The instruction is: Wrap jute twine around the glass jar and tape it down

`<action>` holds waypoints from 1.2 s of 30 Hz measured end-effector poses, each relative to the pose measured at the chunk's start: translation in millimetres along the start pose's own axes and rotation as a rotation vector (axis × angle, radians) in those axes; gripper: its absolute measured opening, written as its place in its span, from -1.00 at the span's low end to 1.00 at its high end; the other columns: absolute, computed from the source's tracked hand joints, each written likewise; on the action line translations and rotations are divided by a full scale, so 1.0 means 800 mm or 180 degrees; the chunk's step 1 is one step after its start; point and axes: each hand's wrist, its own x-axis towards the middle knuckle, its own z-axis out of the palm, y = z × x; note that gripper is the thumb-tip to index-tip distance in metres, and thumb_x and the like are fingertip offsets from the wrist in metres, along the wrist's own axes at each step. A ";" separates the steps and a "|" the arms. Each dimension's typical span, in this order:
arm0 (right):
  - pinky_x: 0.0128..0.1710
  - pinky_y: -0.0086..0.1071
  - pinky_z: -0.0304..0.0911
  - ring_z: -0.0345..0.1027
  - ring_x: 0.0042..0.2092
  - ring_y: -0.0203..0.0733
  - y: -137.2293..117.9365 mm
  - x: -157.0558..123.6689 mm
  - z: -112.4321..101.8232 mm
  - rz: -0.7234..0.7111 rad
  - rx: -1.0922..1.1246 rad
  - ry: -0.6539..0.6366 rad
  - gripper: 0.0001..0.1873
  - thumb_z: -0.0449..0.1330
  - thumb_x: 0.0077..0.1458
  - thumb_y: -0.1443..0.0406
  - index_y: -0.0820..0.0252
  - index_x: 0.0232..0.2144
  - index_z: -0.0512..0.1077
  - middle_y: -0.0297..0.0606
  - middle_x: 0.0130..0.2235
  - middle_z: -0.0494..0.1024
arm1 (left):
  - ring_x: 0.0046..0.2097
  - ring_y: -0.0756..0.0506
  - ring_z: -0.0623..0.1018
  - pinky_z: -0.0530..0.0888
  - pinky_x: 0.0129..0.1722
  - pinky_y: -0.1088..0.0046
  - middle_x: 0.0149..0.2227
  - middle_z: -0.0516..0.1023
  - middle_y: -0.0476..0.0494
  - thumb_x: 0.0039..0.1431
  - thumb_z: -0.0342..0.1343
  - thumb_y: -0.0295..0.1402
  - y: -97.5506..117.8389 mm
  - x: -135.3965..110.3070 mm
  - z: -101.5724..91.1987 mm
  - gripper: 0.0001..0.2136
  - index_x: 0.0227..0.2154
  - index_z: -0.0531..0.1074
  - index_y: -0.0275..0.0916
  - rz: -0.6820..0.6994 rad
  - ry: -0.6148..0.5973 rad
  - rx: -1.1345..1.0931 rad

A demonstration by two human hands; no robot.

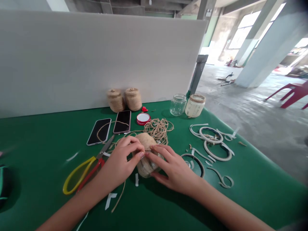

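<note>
A glass jar (145, 168) stands on the green table between my hands, its top covered in coiled jute twine and its lower side showing pale strips. My left hand (127, 155) is closed, thumb and forefinger pinched together against the jar just below the twine-covered top; what lies in the pinch is hidden. My right hand (172, 165) grips the jar from the right, its fingertips at the upper edge and side. A loose heap of twine (157, 128) lies right behind the jar. One twine end (119, 200) trails toward me from under my left hand.
Yellow-and-red scissors (96, 162) lie open beside my left forearm. Two phones (99, 131), a red-rimmed lid (143, 119) and two twine-wrapped jars (124, 100) are behind. At right are a clear jar (178, 105), a pale-covered jar (195, 106) and tape rings (218, 150).
</note>
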 end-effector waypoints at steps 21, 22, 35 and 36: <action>0.11 -0.17 0.14 0.04 0.12 -0.03 0.001 0.001 0.000 0.0066 -0.0046 -0.0094 -0.45 0.13 0.03 0.30 0.18 0.10 0.17 -0.11 0.10 0.22 | -0.14 -0.10 0.37 0.32 -0.10 0.29 -0.24 0.37 -0.06 0.18 -0.03 -0.37 -0.005 0.002 0.005 -0.87 -0.43 0.40 -0.17 0.0248 0.0137 -0.0082; 0.11 -0.17 0.14 0.04 0.12 -0.03 0.001 0.002 0.000 0.0065 -0.0043 -0.0095 -0.46 0.13 0.03 0.29 0.19 0.09 0.18 -0.11 0.10 0.22 | -0.14 -0.10 0.36 0.32 -0.10 0.29 -0.24 0.36 -0.06 0.18 -0.03 -0.37 -0.005 0.002 0.005 -0.87 -0.43 0.40 -0.17 0.0249 0.0135 -0.0104; 0.09 -0.16 0.17 0.06 0.12 -0.04 0.000 0.002 0.000 0.0036 -0.0080 -0.0027 -0.45 0.13 0.03 0.29 0.15 0.10 0.17 -0.11 0.08 0.24 | -0.13 -0.08 0.35 0.30 -0.09 0.31 -0.24 0.34 -0.04 0.19 -0.03 -0.38 -0.006 0.002 0.005 -0.88 -0.42 0.38 -0.17 0.0243 0.0122 -0.0186; 0.09 -0.17 0.17 0.06 0.12 -0.04 0.000 0.002 0.000 0.0043 -0.0089 -0.0029 -0.45 0.14 0.02 0.30 0.16 0.09 0.17 -0.10 0.08 0.24 | -0.13 -0.08 0.35 0.30 -0.09 0.31 -0.24 0.34 -0.04 0.19 -0.03 -0.38 -0.005 0.002 0.005 -0.88 -0.42 0.38 -0.17 0.0234 0.0110 -0.0198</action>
